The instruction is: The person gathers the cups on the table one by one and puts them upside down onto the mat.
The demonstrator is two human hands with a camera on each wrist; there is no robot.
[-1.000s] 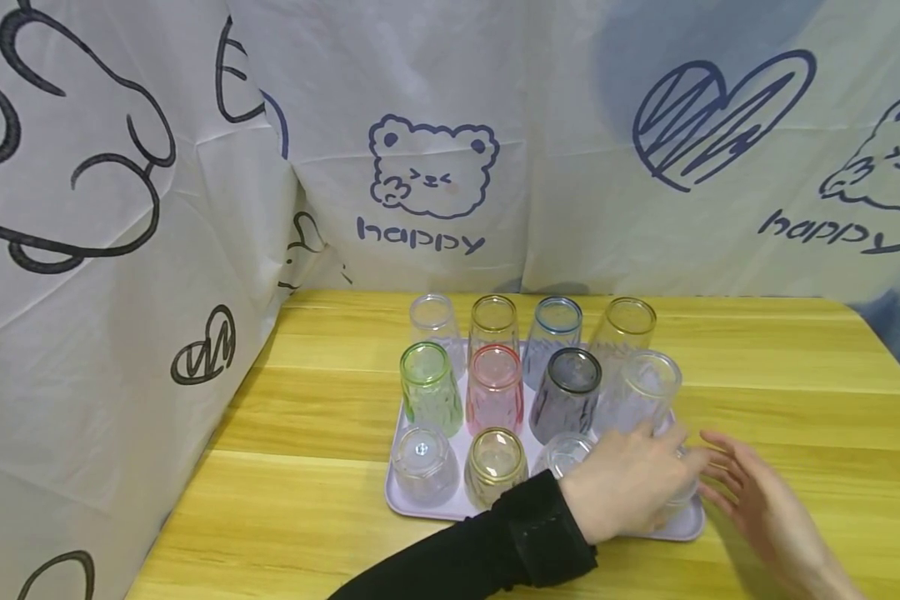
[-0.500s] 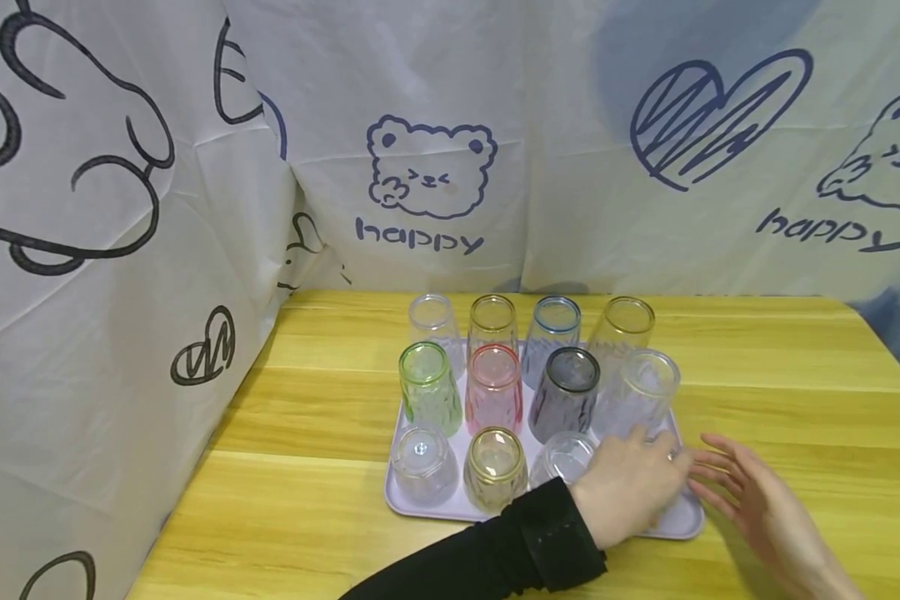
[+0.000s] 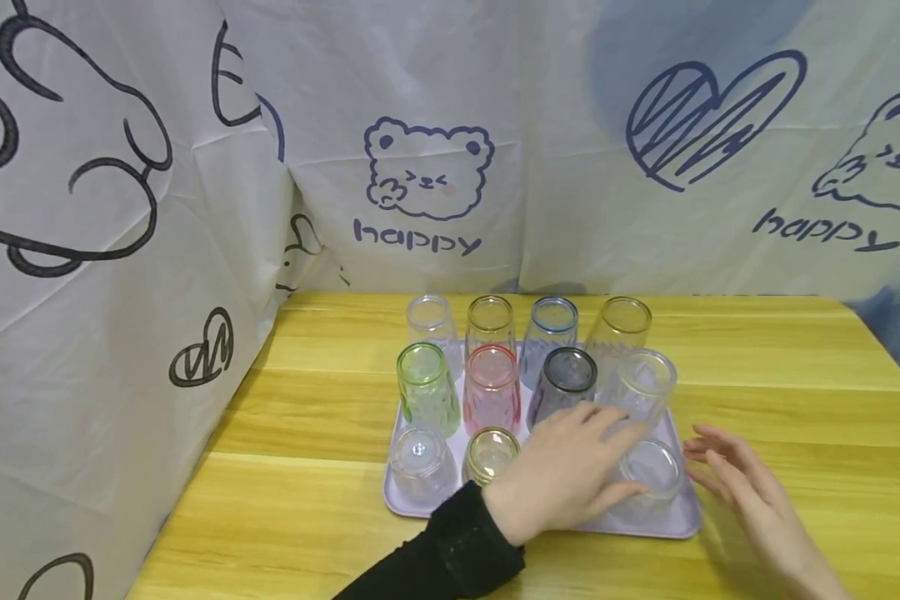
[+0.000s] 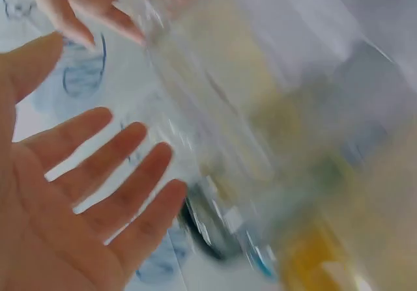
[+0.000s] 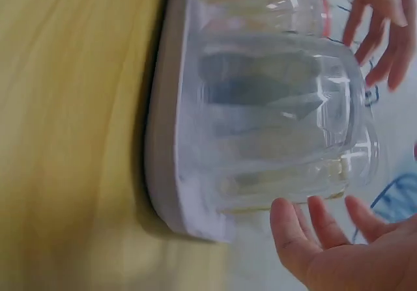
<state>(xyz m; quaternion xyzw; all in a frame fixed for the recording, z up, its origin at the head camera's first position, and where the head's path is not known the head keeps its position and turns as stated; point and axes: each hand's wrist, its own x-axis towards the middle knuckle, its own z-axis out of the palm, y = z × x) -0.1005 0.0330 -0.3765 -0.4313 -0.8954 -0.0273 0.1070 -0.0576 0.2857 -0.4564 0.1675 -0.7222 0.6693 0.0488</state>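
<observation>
My left hand (image 3: pixel 570 467) hovers over the front row of upturned glasses, fingers spread and holding nothing. In the left wrist view its palm and straight fingers (image 4: pixel 140 196) show. Right of it, a clear glass (image 3: pixel 651 468) stands bottom up in the tray's front right corner. Another front-row glass is hidden beneath the left hand. Beside the tray's right edge, my right hand (image 3: pixel 750 492) is loosely bent with nothing in it. In the right wrist view its fingertips lie close to the clear glass (image 5: pixel 280 109); contact is unclear.
A pale purple tray (image 3: pixel 540 527) carries rows of upturned glasses, among them a green one (image 3: pixel 427 392), a red one (image 3: pixel 492 392), a dark grey one (image 3: pixel 568 379) and a blue-rimmed one (image 3: pixel 551 333). Beneath is a wooden table (image 3: pixel 292 467); a printed cloth (image 3: pixel 570 208) hangs behind.
My left hand has come off the front right glass and moved left, uncovering it. The right hand has barely shifted.
</observation>
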